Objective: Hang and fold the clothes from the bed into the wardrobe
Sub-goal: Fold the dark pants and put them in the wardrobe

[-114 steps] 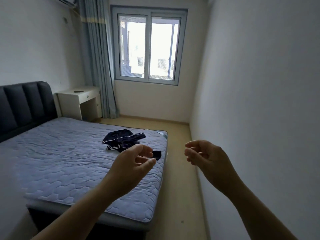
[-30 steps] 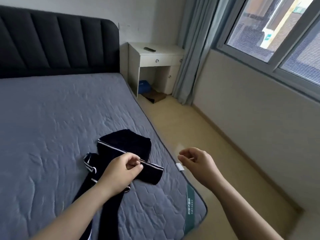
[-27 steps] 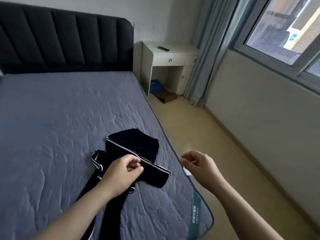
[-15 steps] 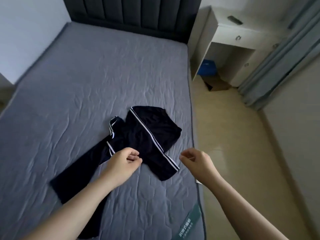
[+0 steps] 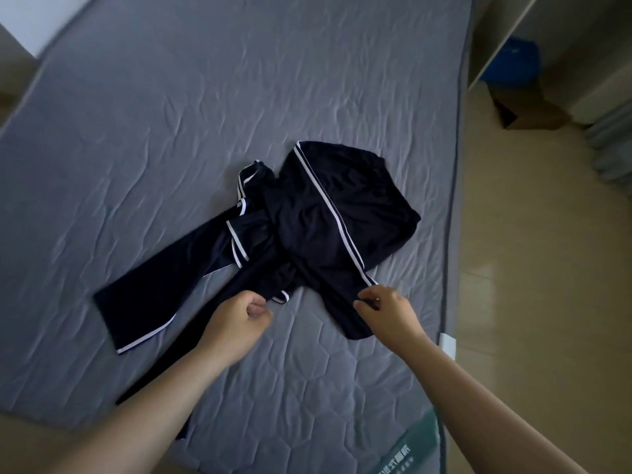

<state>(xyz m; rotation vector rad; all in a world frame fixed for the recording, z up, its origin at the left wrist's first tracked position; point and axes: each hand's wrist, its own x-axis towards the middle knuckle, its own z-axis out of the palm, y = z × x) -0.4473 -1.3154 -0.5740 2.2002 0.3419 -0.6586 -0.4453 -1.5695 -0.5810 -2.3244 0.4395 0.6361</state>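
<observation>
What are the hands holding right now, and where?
Both pinch the dark garment: left hand at its near edge, right hand by the white-striped end.

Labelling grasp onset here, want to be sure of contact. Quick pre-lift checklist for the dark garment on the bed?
1. Left hand gripping the dark garment: cannot tell; fingers curled at its near edge, the pinch itself is hidden.
2. Right hand on the cloth: ok; fingertips pinch the edge by the white stripe.
3. Garment flat enough to lift cleanly: not ok; crumpled and folded over itself.
4. Garment fully on the mattress: ok; none hangs over the edge.
5. Nothing lying on the garment: ok.
6. Wardrobe or hanger in sight: not ok; neither is in view.
</observation>
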